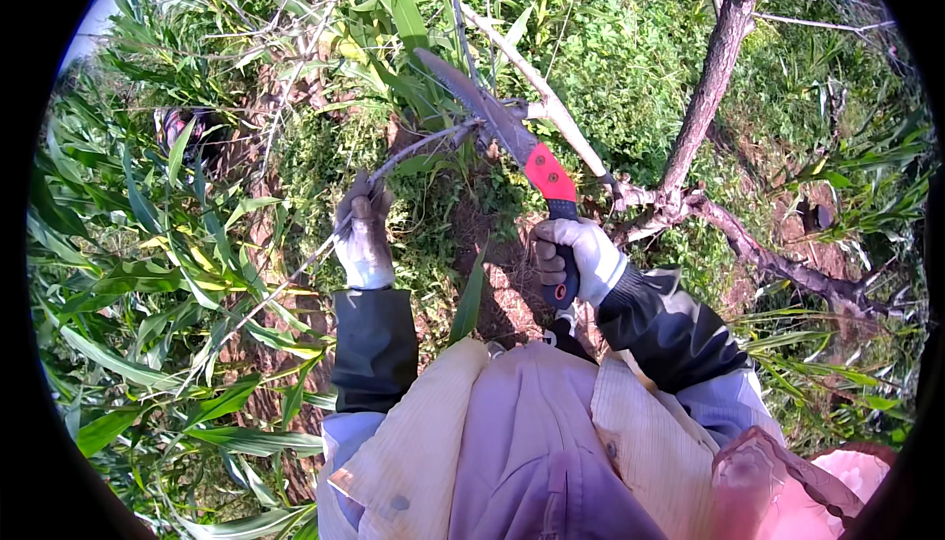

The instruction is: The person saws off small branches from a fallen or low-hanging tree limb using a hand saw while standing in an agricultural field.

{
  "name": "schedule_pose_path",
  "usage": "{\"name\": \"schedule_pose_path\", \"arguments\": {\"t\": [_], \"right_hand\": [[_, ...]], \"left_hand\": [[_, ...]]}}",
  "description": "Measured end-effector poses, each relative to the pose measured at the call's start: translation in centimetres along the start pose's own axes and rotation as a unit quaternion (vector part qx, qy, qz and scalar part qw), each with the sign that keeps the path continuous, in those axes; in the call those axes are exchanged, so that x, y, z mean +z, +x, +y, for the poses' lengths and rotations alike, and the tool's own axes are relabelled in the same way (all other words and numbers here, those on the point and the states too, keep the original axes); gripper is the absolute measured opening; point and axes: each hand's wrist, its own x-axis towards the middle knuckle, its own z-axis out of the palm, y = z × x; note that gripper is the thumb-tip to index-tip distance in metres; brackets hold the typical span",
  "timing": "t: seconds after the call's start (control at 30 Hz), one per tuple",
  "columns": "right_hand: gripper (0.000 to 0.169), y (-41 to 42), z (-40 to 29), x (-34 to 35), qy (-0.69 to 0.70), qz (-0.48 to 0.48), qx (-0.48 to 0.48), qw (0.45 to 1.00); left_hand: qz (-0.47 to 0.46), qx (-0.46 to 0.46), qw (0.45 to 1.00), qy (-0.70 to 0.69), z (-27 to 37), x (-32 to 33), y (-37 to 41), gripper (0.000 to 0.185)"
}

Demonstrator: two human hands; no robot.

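Note:
My gloved right hand (pixel 579 256) is closed around the black handle of a curved pruning saw (pixel 509 126). A red piece with two bolts joins its handle to the toothed blade, which points up and to the left. Around a thin bare branch (pixel 421 145) my gloved left hand (pixel 364 226) is closed. That branch meets a thicker pale limb (pixel 565 123) close behind the blade. Whether the blade touches the wood, I cannot tell. The pale limb runs down to a fork (pixel 668 204) of the tree, right of the saw.
A thick upright limb (pixel 716 67) rises from the fork, and a lower limb (pixel 775 256) stretches right. Corn plants (pixel 140 274) crowd the left side. Low green weeds (pixel 627 60) cover ground beyond the branches. Dark patterned cloth (pixel 181 130) shows among the leaves at far left.

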Motion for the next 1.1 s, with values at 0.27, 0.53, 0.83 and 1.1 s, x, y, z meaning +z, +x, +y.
{"name": "schedule_pose_path", "arguments": {"t": [0.27, 0.53, 0.83, 1.1], "right_hand": [[0.010, -4.8, 1.3, -1.5, -0.042, 0.042, -0.025, 0.998], [0.015, 1.0, 1.6, 2.6, -0.252, 0.113, -0.118, 0.954], [0.018, -6.0, 3.6, -8.2, -0.397, 0.259, -0.395, 0.787], [0.008, -8.0, 9.7, -8.2, -0.237, 0.286, -0.346, 0.862]], "left_hand": [[0.066, -0.109, 0.984, -0.128, -2.4, -2.1, -0.5, 0.046], [0.156, -0.260, 0.889, -0.342, -12.3, -6.6, 1.5, 0.025], [0.074, -0.005, 0.997, 0.038, 0.8, -0.5, -0.2, 0.037], [0.374, -0.470, 0.785, -0.153, -14.9, -14.4, -14.3, 0.026]]}}
